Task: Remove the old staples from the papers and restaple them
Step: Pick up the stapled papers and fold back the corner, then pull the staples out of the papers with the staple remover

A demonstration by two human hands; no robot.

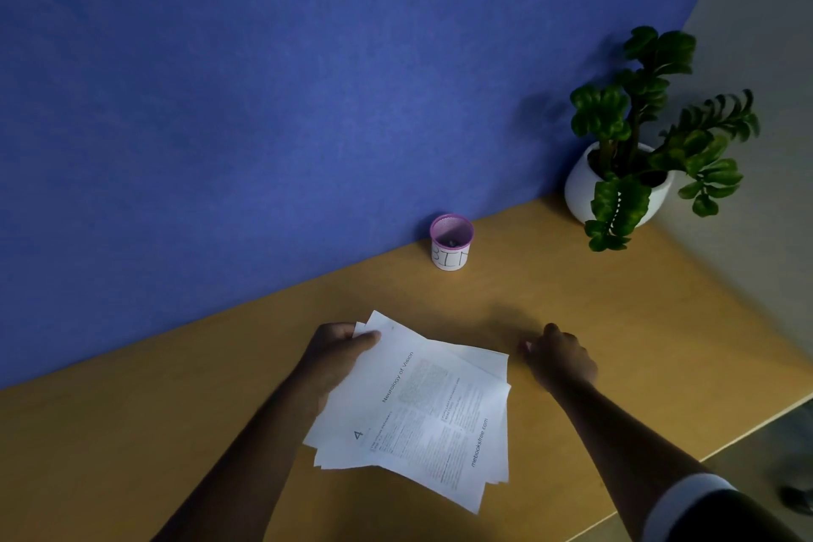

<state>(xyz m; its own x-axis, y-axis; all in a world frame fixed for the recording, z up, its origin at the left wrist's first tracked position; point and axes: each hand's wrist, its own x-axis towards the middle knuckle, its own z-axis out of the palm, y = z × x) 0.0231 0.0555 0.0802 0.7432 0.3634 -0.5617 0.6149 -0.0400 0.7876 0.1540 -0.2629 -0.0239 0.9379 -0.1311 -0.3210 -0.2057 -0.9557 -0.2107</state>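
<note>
The papers lay as a loosely fanned sheaf on the wooden desk, printed side up, the top sheet headed "Neurology of Vision". Their edges were splayed and out of line, which suggested the sheets were not bound together at that moment, though no staple, old or new, could be made out on them.

At the sheaf's far left corner, the left hand gripped the papers, thumb pressed on top and the other fingers curled underneath, lifting that corner slightly. Just beyond the sheaf's far right corner, the right hand rested on the desk with its fingers curled inward; whether it pinched something small, such as a pulled staple, could not be told, and it seemed apart from the paper's edge or barely touching it.

Farther from the papers, toward the blue partition, stood a small pink-rimmed cup labelled "BIN", with something small and dark at its bottom, possibly discarded staples. Beyond the papers to the right sat a potted plant in a white pot.

No staple remover or stapler was in view. Judging from the loose sheets and the bin's contents, the removal seemed at least partly done, while squaring the stack and restapling remained.
</note>
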